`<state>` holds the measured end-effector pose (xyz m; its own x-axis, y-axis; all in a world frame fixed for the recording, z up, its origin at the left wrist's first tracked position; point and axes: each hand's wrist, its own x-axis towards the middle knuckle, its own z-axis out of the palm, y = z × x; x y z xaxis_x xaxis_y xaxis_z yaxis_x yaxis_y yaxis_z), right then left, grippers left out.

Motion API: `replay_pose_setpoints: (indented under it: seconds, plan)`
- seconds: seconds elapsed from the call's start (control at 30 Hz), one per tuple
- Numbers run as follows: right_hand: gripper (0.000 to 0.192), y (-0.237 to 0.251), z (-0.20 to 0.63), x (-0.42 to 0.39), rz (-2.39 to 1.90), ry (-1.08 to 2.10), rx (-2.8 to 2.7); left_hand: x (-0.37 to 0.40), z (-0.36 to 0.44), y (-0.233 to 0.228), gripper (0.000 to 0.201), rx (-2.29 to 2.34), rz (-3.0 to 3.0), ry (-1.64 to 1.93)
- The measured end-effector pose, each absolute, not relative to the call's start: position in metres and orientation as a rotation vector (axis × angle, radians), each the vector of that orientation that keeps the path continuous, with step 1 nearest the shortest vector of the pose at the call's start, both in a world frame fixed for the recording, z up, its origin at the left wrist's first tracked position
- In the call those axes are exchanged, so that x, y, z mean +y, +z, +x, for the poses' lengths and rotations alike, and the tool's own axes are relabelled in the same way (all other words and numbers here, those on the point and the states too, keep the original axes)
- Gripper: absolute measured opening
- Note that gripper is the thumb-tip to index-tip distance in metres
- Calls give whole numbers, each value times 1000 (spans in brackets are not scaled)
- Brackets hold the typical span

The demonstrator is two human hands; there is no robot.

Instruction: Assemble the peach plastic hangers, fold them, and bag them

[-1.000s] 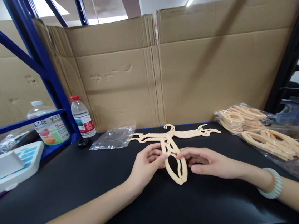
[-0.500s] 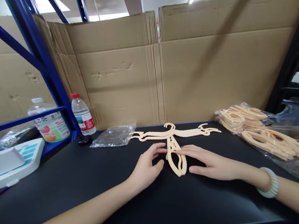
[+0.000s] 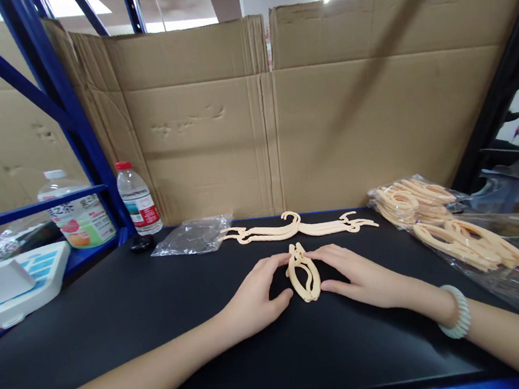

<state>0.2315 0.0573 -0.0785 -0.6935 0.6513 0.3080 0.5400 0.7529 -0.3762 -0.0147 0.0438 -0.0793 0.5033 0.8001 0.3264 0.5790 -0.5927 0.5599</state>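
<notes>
A cream plastic folding hanger (image 3: 307, 296), its arms folded into a narrow loop, lies on the black table between my two hands. My left hand (image 3: 257, 291) curves around its left side, with fingertips at the upper end and thumb close to the lower side. From the other side my right hand (image 3: 365, 276) mirrors this, fingertips at the top and thumb against the lower right edge. Just beyond lies a spread hanger (image 3: 270, 232), arms stretched left and right and hook pointing away. Neither hand touches that one.
Bagged folded hangers (image 3: 417, 198) and several loose-looking ones (image 3: 464, 243) on clear plastic lie at the right. A flat plastic bag (image 3: 192, 236), a dark round object (image 3: 142, 242) and a water bottle (image 3: 138, 199) stand back left. Cardboard (image 3: 209, 163) walls the rear.
The near hanger has come toward me, leaving a gap to the spread one, and looks shorter. My fingertips have moved onto its two sides. The view has shifted slightly.
</notes>
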Motion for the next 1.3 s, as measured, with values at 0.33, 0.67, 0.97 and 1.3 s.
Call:
replay_pose_setpoints:
  seconds: [0.33,0.67,0.97,1.3]
  plan:
    - [20,-73,231,58,-819,275,-2380,43,-20,-81,38,1198,2389,816]
    - [35,-75,234,58,-783,395,-2552,43,-22,-79,28,1224,2369,804]
    - [46,-73,238,55,-864,527,-2629,48,-25,-85,28,1226,2402,862]
    - [46,-73,238,55,-840,585,-2603,48,-24,-86,29,1232,2398,866]
